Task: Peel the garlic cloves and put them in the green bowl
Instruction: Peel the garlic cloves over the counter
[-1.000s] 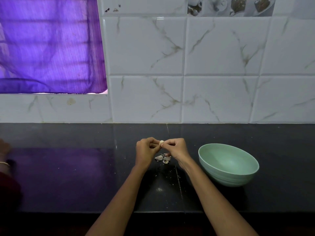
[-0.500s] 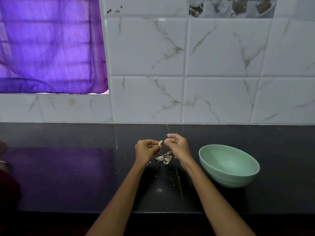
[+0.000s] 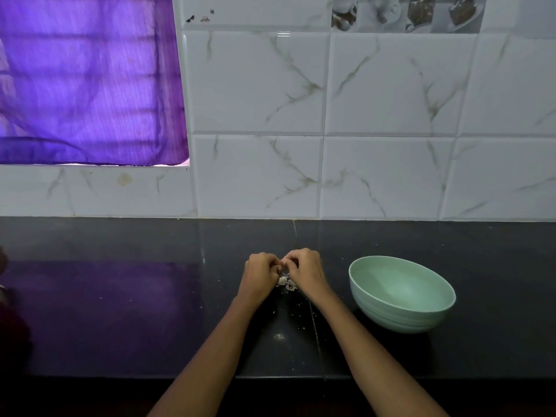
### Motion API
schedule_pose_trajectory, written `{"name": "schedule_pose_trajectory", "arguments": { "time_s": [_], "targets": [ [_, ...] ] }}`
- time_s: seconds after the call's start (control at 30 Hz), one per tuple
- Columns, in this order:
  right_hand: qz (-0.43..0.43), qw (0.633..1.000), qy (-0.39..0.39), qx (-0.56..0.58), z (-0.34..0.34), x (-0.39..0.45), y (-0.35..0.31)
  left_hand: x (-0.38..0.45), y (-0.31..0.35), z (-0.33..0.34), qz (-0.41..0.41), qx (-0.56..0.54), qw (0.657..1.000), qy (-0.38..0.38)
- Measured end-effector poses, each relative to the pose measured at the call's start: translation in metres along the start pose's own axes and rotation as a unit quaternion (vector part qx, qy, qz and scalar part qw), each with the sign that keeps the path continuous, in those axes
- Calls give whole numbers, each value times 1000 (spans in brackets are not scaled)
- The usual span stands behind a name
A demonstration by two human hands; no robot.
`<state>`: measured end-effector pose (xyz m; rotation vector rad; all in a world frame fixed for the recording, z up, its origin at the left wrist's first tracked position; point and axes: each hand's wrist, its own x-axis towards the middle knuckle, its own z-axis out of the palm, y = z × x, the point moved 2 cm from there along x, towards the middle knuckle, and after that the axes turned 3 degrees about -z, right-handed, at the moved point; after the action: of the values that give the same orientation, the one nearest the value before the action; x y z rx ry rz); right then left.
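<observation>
between left hand [image 3: 260, 273] and right hand [image 3: 305, 270] grips: garlic clove [image 3: 281, 268], pinched.

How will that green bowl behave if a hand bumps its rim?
The green bowl looks thin-walled, so probably light and easy to shove. It already sits tilted on a rounded base, so it may rock. The glossy counter likely lets it slide.

Two hands [image 3: 261, 273] [image 3: 305, 270], one green bowl [image 3: 401, 293], one curtain [image 3: 90, 79]

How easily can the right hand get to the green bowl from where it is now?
Probably easily: the right hand is just left of the green bowl, with only bare counter between them. It is busy, though, pinching something small together with the left hand.
</observation>
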<state>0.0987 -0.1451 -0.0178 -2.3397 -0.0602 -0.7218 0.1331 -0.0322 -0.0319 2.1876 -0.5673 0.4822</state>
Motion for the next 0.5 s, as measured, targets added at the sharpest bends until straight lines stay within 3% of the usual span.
{"name": "schedule_pose_trajectory", "arguments": {
  "time_s": [0.13, 0.23, 0.5],
  "targets": [
    [-36, 999, 18, -9, 1, 0, -2, 0, -2, 1, -10, -35, 999, 8],
    [-58, 997, 56, 16, -4, -2, -5, 1, 1, -1, -42, -148, 988, -18],
    [-46, 983, 95, 153, -11, 1, -4, 3, 3, -4, -153, -393, 901, -100]
  ]
}}
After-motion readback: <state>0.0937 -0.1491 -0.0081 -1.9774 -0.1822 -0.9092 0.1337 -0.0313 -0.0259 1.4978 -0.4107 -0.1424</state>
